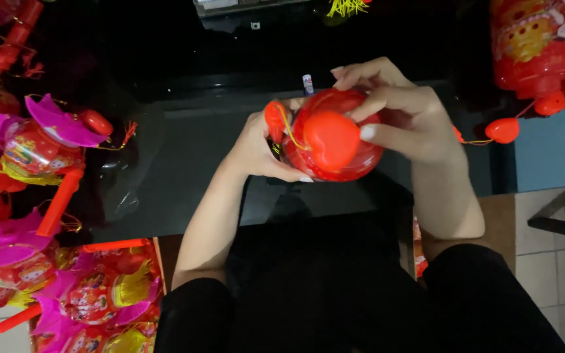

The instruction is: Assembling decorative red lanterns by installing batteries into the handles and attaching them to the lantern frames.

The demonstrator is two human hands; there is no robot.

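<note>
Both my hands hold a round red plastic lantern [354, 157] over a dark glass table [184, 163]. My left hand [259, 147] grips its left side, next to a small red heart piece [274, 121] on a yellow cord. My right hand [403, 114] wraps over the top and right side, its fingers pressing beside a larger red heart [331, 139] on the lantern's front.
Finished red, pink and yellow lanterns with orange sticks [40, 216] pile up at the left. More red lanterns in plastic [544, 46] lie at the top right, with loose red hearts [503, 129] on cords. A small tube [307, 84] stands behind the lantern. Tiled floor shows at the right.
</note>
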